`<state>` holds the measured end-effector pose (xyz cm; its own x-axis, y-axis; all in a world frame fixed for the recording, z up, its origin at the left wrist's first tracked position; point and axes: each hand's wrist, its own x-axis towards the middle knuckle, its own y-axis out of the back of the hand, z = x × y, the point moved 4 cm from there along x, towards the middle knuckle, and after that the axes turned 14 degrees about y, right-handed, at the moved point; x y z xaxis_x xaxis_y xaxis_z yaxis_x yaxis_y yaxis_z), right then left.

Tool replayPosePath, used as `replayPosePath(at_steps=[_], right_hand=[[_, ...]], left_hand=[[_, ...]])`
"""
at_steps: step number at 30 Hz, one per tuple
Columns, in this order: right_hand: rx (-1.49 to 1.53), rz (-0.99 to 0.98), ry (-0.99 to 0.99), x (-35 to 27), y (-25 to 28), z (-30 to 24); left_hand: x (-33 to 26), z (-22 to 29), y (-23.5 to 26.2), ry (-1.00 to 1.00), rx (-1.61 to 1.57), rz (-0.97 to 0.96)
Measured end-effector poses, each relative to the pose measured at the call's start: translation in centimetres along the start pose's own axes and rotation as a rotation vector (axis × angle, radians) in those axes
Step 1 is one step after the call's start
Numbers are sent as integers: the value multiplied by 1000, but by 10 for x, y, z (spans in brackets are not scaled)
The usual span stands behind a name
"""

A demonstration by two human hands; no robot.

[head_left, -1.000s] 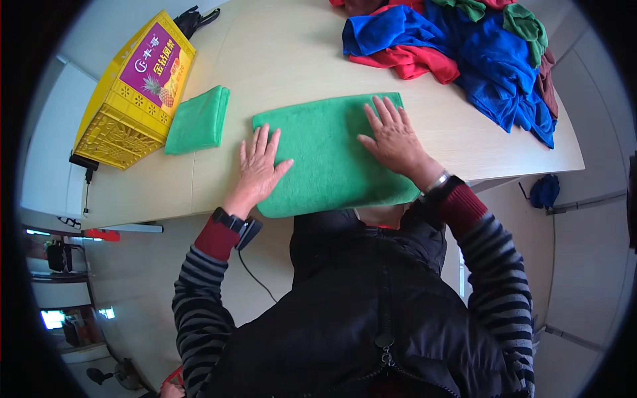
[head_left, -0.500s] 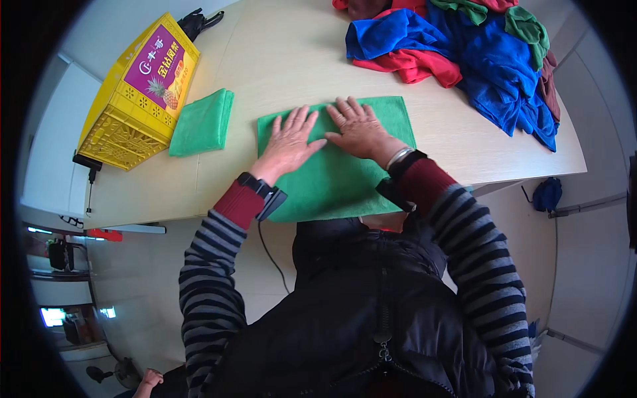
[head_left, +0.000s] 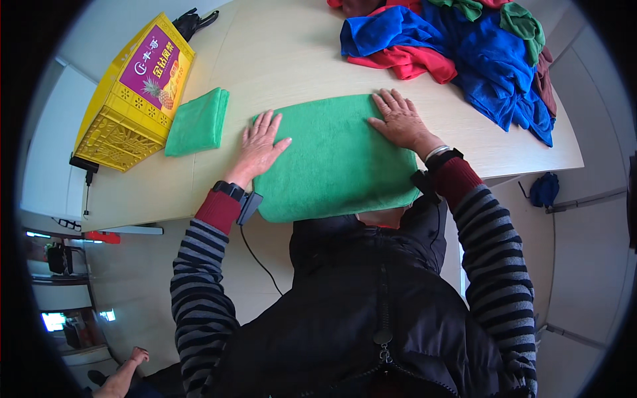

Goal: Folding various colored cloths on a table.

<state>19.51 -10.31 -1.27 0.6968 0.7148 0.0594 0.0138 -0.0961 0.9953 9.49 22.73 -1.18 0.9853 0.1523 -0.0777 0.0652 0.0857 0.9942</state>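
Observation:
A green cloth (head_left: 332, 156) lies spread on the table in front of me, its near edge at the table's front edge. My left hand (head_left: 257, 149) rests with fingers stretched over its left side, the fingertips near the far left corner. On the far right corner lies my right hand (head_left: 403, 123), flat with its fingers spread. Neither hand holds anything. To the left of the spread cloth sits a folded green cloth (head_left: 197, 124), apart from my left hand.
A yellow crate (head_left: 126, 99) with a purple panel stands at the left. Black straps (head_left: 194, 24) lie behind it. A heap of blue, red, green and brown cloths (head_left: 481, 60) covers the back right of the pale table (head_left: 279, 53). Another person's arm (head_left: 123, 378) shows at lower left.
My hands have moved apart from the cloth's middle, the left one to the left and the right one to the right. The cloth looks smoother. The other person's arm has risen further into view.

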Motion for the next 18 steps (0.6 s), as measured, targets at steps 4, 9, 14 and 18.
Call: replayPosePath(at_steps=[4,9,14,18], right_hand=[[-9,-25,-70,-21,9,8],[-62,39,-15,-57,19,-41],[60,140,209,-90,14,-104],[62,119,230,-88,13,-87]], left_hand=[[-17,-8,5,33,12,10],[-83,8,11,-20,68,87],[-141,43,2,-119,-56,71],[-140,43,1,-124,-92,92]])
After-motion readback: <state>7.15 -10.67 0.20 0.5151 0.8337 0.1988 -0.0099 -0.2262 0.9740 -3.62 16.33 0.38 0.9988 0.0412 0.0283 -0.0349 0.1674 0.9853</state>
